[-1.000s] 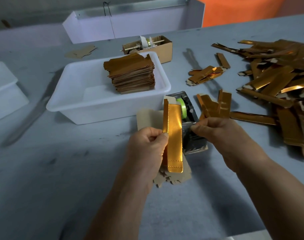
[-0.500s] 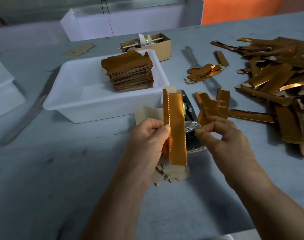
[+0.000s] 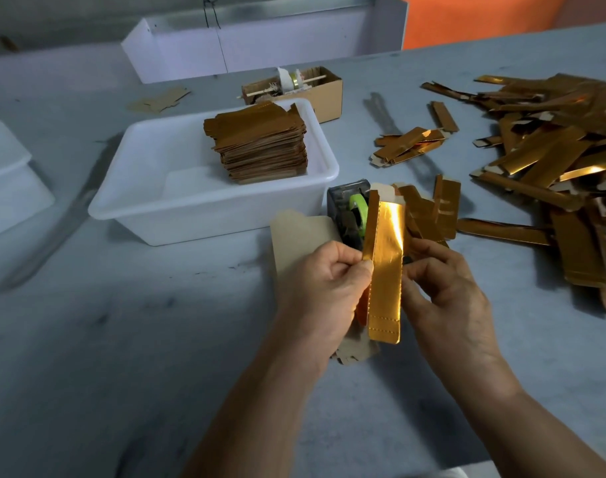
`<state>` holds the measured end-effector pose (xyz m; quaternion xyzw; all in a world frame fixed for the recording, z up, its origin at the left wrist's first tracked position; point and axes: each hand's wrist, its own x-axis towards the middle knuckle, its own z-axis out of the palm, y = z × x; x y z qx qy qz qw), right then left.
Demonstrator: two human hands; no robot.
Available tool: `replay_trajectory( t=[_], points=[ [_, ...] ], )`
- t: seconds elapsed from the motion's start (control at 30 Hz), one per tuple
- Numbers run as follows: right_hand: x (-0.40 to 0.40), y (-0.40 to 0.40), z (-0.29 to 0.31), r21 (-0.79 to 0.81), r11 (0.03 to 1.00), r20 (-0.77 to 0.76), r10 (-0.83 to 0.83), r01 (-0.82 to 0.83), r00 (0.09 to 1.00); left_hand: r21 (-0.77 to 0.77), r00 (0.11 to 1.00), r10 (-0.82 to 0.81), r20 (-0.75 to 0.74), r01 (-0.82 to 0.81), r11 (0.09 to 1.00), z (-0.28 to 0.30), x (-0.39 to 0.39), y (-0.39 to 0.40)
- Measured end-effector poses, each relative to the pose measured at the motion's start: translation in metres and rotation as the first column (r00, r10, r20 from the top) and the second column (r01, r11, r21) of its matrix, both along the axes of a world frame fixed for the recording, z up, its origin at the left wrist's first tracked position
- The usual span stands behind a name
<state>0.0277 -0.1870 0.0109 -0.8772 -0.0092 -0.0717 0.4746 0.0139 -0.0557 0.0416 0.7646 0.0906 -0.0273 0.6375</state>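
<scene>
We see the gold strip (image 3: pixel 386 270) with its long axis toward the far edge of the tabletop (image 3: pixel 139 339), the left hand (image 3: pixel 324 288) pinching its left border and the right hand (image 3: pixel 446 294) pinching its right.

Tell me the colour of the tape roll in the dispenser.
The tape roll is bright green, clearest in the head view, behind the gold carton blank.

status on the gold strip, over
Left hand pinches gold strip upright by its left edge. Right hand curled at right edge, grip unclear. Tape dispenser just behind, card blank underneath.
</scene>
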Motion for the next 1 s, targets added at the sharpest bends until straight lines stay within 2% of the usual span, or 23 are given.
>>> replay_trajectory(
  t=[0.07,0.2,0.27,0.33,0.4,0.47,0.53,0.63,0.7,1.0],
  points=[
    [0.001,0.000,-0.001,-0.029,1.000,0.015,0.011,-0.010,1.000,0.012,1.000,0.011,-0.018,-0.011,1.000,0.000,0.000,0.000],
    [0.005,-0.001,0.000,-0.206,0.978,0.055,0.026,-0.014,0.998,0.026,0.999,0.014,-0.039,-0.013,1.000,0.001,0.002,0.000],
    [0.005,-0.006,0.002,-0.182,0.983,0.040,0.032,-0.024,0.999,0.009,0.998,0.016,-0.053,-0.015,1.000,0.003,0.003,0.001],
    [0.002,-0.015,0.006,-0.058,0.998,0.025,-0.007,0.009,1.000,-0.032,0.997,0.020,-0.077,-0.022,0.999,0.005,0.003,0.001],
    [-0.001,-0.026,0.017,0.152,0.987,-0.049,-0.038,0.045,0.998,-0.053,0.996,0.026,-0.084,-0.031,0.998,0.005,0.002,0.003],
    [-0.003,-0.034,0.034,0.389,0.921,-0.148,0.059,0.003,0.987,-0.072,0.996,0.045,-0.073,-0.050,0.996,0.004,-0.001,0.005],
    [-0.003,-0.038,0.049,0.482,0.868,-0.171,0.229,-0.122,0.958,-0.107,0.996,0.069,-0.057,-0.075,0.991,0.004,-0.003,0.006],
    [-0.002,-0.030,0.063,0.445,0.837,-0.169,0.427,-0.318,0.888,-0.106,0.994,0.109,-0.024,-0.111,0.988,0.005,-0.005,0.008],
    [-0.001,-0.021,0.067,0.398,0.832,-0.153,0.476,-0.387,0.866,-0.115,0.993,0.117,-0.013,-0.117,0.986,0.006,-0.006,0.008],
    [0.004,-0.005,0.059,0.189,0.894,-0.077,0.426,-0.407,0.901,-0.041,0.988,0.148,0.051,-0.146,0.988,0.001,-0.012,0.008]
  ],
)
